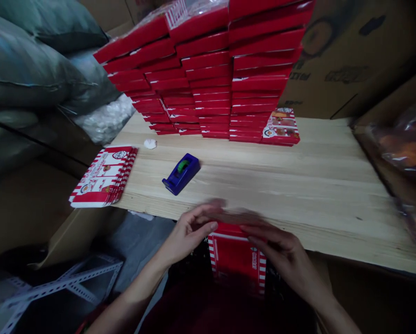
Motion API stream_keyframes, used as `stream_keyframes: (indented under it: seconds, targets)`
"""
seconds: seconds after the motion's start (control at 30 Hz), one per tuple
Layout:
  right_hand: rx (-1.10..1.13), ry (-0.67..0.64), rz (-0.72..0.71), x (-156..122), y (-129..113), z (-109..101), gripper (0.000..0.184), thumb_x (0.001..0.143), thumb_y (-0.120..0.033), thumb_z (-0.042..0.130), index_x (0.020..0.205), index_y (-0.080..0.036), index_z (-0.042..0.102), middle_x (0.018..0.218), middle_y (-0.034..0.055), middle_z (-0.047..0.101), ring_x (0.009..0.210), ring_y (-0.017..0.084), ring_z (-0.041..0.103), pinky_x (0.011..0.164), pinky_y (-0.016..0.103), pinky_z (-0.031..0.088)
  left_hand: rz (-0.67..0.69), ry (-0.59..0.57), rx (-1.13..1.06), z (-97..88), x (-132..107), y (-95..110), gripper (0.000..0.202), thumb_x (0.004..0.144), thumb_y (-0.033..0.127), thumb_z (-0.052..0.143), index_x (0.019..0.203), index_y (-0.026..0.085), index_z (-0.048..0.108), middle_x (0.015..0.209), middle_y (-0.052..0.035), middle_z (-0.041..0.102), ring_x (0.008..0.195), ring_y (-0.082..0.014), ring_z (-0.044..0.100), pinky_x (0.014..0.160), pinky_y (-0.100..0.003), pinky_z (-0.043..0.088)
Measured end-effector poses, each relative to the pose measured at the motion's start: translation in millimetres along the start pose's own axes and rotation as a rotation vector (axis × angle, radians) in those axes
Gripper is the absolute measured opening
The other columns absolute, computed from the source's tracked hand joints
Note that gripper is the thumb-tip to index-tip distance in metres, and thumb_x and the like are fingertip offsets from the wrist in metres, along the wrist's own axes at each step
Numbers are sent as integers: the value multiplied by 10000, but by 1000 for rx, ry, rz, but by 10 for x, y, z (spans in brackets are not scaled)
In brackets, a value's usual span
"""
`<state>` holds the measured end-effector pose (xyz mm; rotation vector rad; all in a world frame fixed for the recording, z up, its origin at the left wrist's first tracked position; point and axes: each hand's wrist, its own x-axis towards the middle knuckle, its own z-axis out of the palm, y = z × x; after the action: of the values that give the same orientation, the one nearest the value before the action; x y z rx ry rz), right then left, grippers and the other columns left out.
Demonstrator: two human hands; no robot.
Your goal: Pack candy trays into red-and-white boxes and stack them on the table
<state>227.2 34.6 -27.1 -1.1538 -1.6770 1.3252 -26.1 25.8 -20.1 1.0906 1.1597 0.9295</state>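
Observation:
A red carton (237,260) with striped white edges lies against my body at the table's near edge. Gripping its top left end is my left hand (190,232), with the thumb on the near face and the fingers curled over, blurred by motion. At the carton's top right, my right hand (284,243) has its thumb and fingers closed on the edge, some fingertips smeared. Beyond my hands, a blue tape dispenser (187,174) with a green core sits on the wooden table (281,185). A stack of flat printed cartons (105,174) lies at the table's left edge.
A tall wall of stacked red boxes (208,88) stands at the back. One printed box (282,125) lies at its right end. A small white scrap (150,144) is near the stack. Large sacks (27,69) fill the left; a brown cardboard box (343,60) stands behind.

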Motion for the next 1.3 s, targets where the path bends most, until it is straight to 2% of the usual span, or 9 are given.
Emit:
stream_keyframes:
  seconds: [0.17, 0.27, 0.4, 0.53, 0.7, 0.8, 0.97, 1.1, 1.3]
  targets:
    - [-39, -79, -89, -98, 44, 33, 311, 1012, -265, 595, 1227, -423, 755, 1213, -1, 791, 1200, 235, 713, 987, 425, 618, -94, 44, 166, -97, -85, -71, 240, 935, 403, 701, 944, 198, 825, 945, -73, 824, 869, -222, 737, 833, -330, 557]
    - [-101, 63, -37, -164, 231, -40, 271, 993, -310, 627, 1193, -423, 772, 1203, 3, 797, 1169, 257, 732, 1003, 476, 614, 47, 380, 232, -340, -88, -83, 222, 947, 389, 674, 950, 205, 798, 1032, -74, 809, 995, -238, 728, 943, -351, 535]
    - [-142, 194, -39, -133, 384, -100, 226, 956, -361, 675, 1142, -401, 796, 1196, 18, 802, 1162, 288, 740, 1011, 530, 605, 244, 779, 475, -890, 51, 31, 400, 852, 406, 770, 1205, 241, 683, 1464, -108, 599, 1366, -294, 536, 1079, -400, 452]
    - [-125, 143, -130, -39, 289, 21, 234, 959, -346, 659, 1141, -395, 800, 1197, 13, 803, 1158, 282, 744, 978, 494, 631, 82, 555, 404, -1301, 367, 97, 383, 763, 431, 821, 1029, 186, 694, 1273, -121, 685, 1202, -283, 601, 984, -376, 477]
    - [-125, 126, -140, -62, 193, 121, 259, 949, -306, 658, 1153, -379, 800, 1208, 15, 798, 1138, 283, 754, 929, 447, 659, -44, 370, 230, -1391, 649, 110, 332, 748, 477, 806, 754, 153, 733, 772, -46, 722, 703, -168, 616, 723, -308, 518]
    - [-162, 135, -120, -124, 218, 105, 250, 947, -324, 657, 1141, -375, 805, 1199, 17, 800, 1142, 288, 753, 945, 453, 650, -68, 385, 116, -1365, 642, 113, 314, 714, 440, 840, 762, 140, 759, 940, -107, 770, 729, -179, 648, 681, -314, 538]
    - [-163, 164, -83, -155, 255, 117, 234, 938, -369, 665, 1121, -363, 812, 1191, 24, 802, 1143, 306, 752, 964, 498, 636, 10, 469, -56, -1316, 517, 89, 312, 703, 418, 857, 836, 146, 783, 1456, -162, 616, 1156, -306, 663, 798, -364, 589]
    - [-133, 182, -8, -130, 245, 102, 248, 931, -425, 673, 1117, -343, 815, 1218, 37, 794, 1195, 334, 722, 1046, 564, 575, 63, 478, -129, -1291, 418, -3, 295, 713, 406, 837, 813, 136, 775, 1466, -174, 609, 1232, -329, 637, 894, -416, 590]
    - [-62, 309, 58, -167, 240, -69, 354, 949, -396, 678, 1293, -326, 728, 1350, 35, 732, 1297, 351, 650, 1169, 569, 471, 87, 579, -23, -1350, 396, -320, 292, 699, 410, 833, 733, 140, 730, 1250, -142, 728, 1022, -251, 696, 960, -413, 557]
